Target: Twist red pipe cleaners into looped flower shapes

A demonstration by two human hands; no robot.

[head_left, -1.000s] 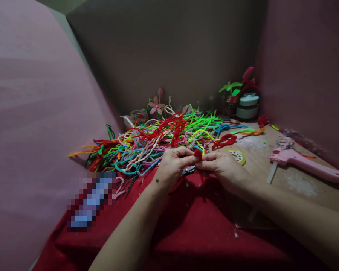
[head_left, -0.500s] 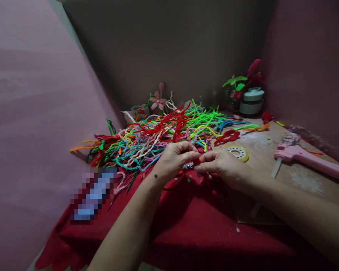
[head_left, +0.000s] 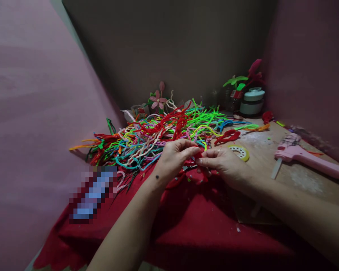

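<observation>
Red pipe cleaner (head_left: pixel 198 154), pinched in the closed fingers of your left hand (head_left: pixel 171 160) and right hand (head_left: pixel 230 165), could kink if bent too sharply.

I can't read any text, label, brand, number or sign here; the bottle label (head_left: pixel 237 94) is too small and blurred for me.

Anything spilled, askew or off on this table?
Yes. Whitish smears mark the brown board near the pink glue gun, like spilled or dried residue. Dark, stringy gunk sits on the gun's top. The fuzzy stems lie tangled, not sorted.
</observation>
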